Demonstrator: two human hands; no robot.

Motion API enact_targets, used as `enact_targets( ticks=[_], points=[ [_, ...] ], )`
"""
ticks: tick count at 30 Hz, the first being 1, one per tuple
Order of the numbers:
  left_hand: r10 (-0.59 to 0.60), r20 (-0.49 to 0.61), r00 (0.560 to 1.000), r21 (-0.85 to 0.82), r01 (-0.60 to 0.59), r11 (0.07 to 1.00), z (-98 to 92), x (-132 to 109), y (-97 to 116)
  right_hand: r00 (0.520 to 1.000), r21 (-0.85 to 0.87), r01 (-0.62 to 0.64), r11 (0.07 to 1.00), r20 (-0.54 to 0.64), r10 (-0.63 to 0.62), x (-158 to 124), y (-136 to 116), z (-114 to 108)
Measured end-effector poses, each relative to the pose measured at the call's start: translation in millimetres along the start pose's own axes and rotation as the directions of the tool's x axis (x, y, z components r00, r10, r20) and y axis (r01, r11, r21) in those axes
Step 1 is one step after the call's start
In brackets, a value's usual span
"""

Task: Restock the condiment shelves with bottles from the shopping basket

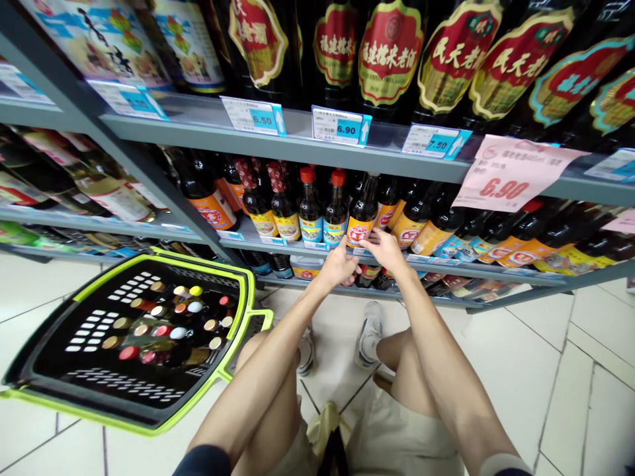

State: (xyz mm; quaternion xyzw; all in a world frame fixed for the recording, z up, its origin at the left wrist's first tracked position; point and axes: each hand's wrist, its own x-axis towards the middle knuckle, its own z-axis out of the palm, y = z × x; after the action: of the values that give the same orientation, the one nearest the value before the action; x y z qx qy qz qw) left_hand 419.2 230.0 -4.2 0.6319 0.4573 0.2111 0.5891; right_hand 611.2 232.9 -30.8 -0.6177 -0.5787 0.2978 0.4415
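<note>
On the lower shelf stands a dark sauce bottle (361, 221) with an orange label, upright at the front edge. My right hand (387, 252) reaches to its lower right side, fingers apart, with fingertips touching the label. At its lower left is my left hand (338, 266), one digit stretched up beside the label and the other fingers loosely bent. I cannot tell whether that digit touches the bottle. Left of it stand two red-capped bottles with blue labels, the nearer a small sauce bottle (336, 210).
A black shopping basket (243, 291) with a lime-green rim stands on the tiled floor at left, holding several capped bottles. Above, the upper shelf edge (292, 144) carries price tags and dark red-labelled bottles. A pink price sheet (516, 173) hangs at right.
</note>
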Motion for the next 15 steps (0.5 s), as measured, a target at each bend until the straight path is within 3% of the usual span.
enact_targets(
  ticks=[6, 15],
  points=[
    [0.014, 0.005, 1.000, -0.016, -0.014, 1.000, 2.0, 3, -3, 0.999, -0.008, 0.047, 0.999, -0.018, -0.047, 2, 1, 5],
    [0.055, -0.034, 0.998, 0.110, -0.051, 0.993, -0.1, 14, -18, 0.998, -0.078, 0.059, 0.995, 0.000, -0.059, 1, 1, 4]
  ],
)
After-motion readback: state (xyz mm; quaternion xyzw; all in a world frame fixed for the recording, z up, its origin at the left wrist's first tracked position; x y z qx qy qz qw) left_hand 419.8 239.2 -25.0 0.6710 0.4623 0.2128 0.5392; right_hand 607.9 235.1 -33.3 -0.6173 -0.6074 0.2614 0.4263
